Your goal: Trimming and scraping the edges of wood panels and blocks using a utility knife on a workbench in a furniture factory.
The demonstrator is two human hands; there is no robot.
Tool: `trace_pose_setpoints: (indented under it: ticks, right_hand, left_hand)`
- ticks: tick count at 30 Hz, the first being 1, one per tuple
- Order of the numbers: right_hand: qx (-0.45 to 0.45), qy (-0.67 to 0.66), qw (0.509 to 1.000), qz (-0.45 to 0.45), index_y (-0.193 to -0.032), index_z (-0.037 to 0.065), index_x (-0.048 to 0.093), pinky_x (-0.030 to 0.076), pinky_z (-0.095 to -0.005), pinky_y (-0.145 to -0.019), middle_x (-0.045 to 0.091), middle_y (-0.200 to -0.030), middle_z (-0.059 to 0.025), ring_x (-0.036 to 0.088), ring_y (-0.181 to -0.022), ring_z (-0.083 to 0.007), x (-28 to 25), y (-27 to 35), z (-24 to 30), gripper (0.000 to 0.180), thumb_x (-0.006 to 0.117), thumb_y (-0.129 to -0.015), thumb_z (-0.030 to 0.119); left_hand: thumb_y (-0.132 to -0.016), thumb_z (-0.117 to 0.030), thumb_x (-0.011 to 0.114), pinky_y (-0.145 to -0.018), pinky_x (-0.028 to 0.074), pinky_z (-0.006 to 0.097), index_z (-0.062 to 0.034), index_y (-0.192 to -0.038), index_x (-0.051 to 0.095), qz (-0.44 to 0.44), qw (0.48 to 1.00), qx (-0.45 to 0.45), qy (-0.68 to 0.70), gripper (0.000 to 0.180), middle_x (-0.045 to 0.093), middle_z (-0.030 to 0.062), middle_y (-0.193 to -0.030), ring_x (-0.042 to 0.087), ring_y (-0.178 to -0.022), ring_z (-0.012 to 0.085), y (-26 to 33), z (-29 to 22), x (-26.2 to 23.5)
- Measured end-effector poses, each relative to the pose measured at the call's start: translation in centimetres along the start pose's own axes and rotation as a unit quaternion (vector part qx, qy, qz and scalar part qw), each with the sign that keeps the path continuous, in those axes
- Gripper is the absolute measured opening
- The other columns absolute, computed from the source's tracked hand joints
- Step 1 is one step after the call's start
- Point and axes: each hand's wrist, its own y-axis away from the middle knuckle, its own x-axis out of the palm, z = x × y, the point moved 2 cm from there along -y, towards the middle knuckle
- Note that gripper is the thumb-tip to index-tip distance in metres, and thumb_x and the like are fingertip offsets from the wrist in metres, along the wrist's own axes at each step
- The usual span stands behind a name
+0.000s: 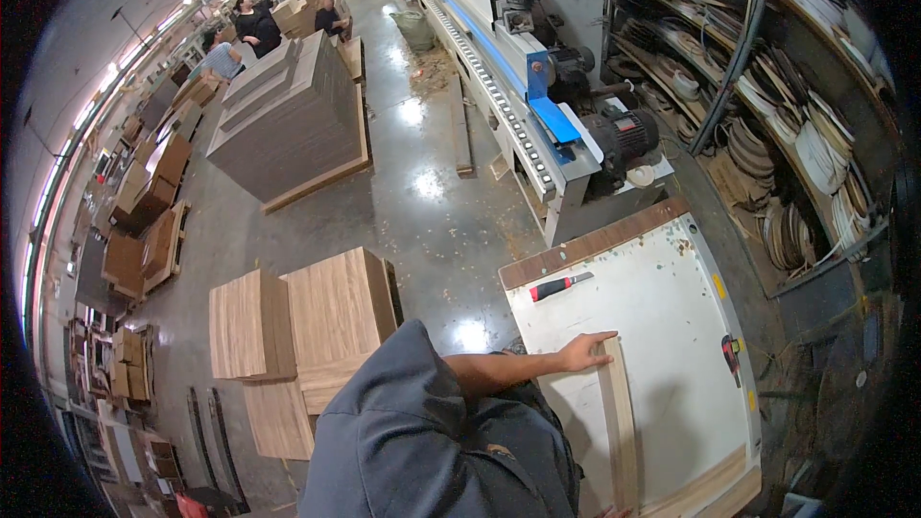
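My left hand (585, 351) reaches across a white-topped worktable (676, 297). Its thumb and fingers close around the far end of a long, narrow wooden strip (618, 422). The strip runs toward me along the tabletop. A sliver of what seems to be my right hand (614, 513) shows at the lower edge by the strip's near end; its fingers are mostly cut off. Beyond my left hand lies a short-bladed hand tool with a red and black handle (552, 289). Another red and black tool (732, 357) rests at the table's right edge.
Wood-grain panels (336, 312) are stacked at my left. Farther off stands a tall pile of grey panels (288, 125) on a pallet. A long machine with motors (619, 134) extends ahead, and shelves of coiled edging strips (748, 149) stand right. Several people are in the background.
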Motion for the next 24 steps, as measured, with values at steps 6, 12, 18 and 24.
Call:
trace_pose_setpoints:
  ticks: [6,12,18,24]
  right_hand:
    - [0.020,-0.012,1.000,-0.017,-0.127,-0.001,0.069,0.041,-0.0644,-0.106,0.066,-0.129,-0.0243,0.058,-0.120,-0.0465,0.0,0.2,-0.6,0.039,0.070,-0.099,0.027]
    - [0.018,0.005,1.000,-0.019,-0.129,-0.003,0.067,0.045,-0.0594,-0.104,0.064,-0.129,-0.0264,0.058,-0.119,-0.0474,-0.1,0.2,-1.4,0.048,0.074,-0.097,0.031]
    - [0.014,0.008,1.000,-0.019,-0.128,-0.003,0.066,0.045,-0.0590,-0.104,0.064,-0.129,-0.0263,0.058,-0.119,-0.0471,0.0,-0.3,-1.8,0.049,0.074,-0.096,0.032]
    - [0.010,0.010,1.000,-0.021,-0.128,-0.003,0.066,0.046,-0.0585,-0.103,0.064,-0.128,-0.0261,0.059,-0.118,-0.0468,0.3,-0.5,-1.9,0.050,0.075,-0.095,0.033]
  left_hand:
    - [-0.094,-0.040,0.072,-0.113,0.044,0.041,-0.0048,-0.149,0.052,0.003,0.999,-0.011,0.032,0.069,0.061,0.0239,-0.141,0.059,-0.131,0.0354,-0.1,-0.2,-0.1]
    - [-0.096,-0.043,0.069,-0.115,0.043,0.041,-0.0054,-0.151,0.050,0.007,0.999,-0.018,0.050,0.069,0.060,0.0225,-0.144,0.058,-0.133,0.0343,0.1,-0.3,-0.1]
    - [-0.098,-0.041,0.068,-0.116,0.042,0.041,-0.0070,-0.152,0.050,0.005,0.999,-0.010,0.043,0.066,0.059,0.0209,-0.146,0.056,-0.135,0.0334,0.1,-0.2,0.0]
    - [-0.099,-0.043,0.067,-0.117,0.042,0.042,-0.0107,-0.154,0.048,-0.002,0.999,0.010,0.036,0.066,0.057,0.0188,-0.149,0.056,-0.136,0.0327,0.1,-0.1,0.1]
